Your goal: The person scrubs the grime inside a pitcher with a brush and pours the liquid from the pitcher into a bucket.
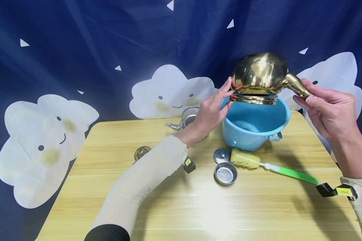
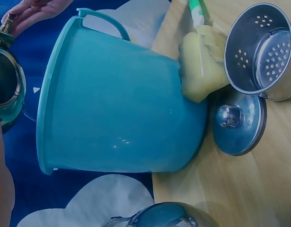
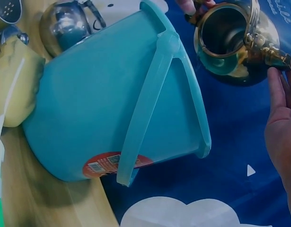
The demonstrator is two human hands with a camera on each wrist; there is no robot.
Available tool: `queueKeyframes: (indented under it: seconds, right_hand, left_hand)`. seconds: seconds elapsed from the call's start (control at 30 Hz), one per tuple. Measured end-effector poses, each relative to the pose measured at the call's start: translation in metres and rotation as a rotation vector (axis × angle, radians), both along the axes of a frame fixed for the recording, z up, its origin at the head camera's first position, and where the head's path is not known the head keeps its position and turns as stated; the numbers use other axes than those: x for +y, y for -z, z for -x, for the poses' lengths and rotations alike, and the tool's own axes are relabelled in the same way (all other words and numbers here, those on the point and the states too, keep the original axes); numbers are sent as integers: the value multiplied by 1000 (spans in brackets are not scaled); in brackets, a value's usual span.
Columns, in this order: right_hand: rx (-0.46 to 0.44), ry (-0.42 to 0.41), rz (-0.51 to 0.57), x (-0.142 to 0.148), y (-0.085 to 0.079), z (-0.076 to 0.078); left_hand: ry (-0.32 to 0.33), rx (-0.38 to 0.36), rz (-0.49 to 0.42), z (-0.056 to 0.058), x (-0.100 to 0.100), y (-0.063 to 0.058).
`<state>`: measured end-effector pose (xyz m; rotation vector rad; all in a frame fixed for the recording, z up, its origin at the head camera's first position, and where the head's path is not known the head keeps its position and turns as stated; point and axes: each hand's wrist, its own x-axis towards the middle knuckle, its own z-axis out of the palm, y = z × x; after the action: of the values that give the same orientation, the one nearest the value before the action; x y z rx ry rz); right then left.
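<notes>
A shiny gold kettle (image 1: 259,72) is tipped over above a blue bucket (image 1: 248,139), its round mouth facing down in the head view. My left hand (image 1: 209,112) grips the kettle's left side near the mouth. With thumb and fingers, my right hand (image 1: 335,110) pinches the spout (image 1: 297,85) on the other side. The right wrist view shows the open mouth of the kettle (image 3: 244,75), the right hand (image 3: 282,123) at its spout and part of the left hand at the top edge. The left wrist view cuts off most of the kettle.
A sponge bottle brush (image 1: 245,158) with a green handle lies before the bucket. Beside it are a metal lid (image 1: 221,155) and a perforated strainer cup (image 1: 226,174). A small silver kettle (image 1: 176,126) stands partly behind the left arm, and a gold lid (image 1: 141,152) lies further left.
</notes>
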<state>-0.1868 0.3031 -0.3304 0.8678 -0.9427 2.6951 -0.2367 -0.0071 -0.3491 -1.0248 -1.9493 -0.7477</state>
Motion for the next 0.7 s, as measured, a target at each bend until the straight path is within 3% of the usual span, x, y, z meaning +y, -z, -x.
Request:
queueKeyframes:
  seconds: [0.7]
  right_hand:
    - [19, -1, 29, 2, -1, -2]
  left_hand:
    - [-5, 82, 27, 3, 1, -5]
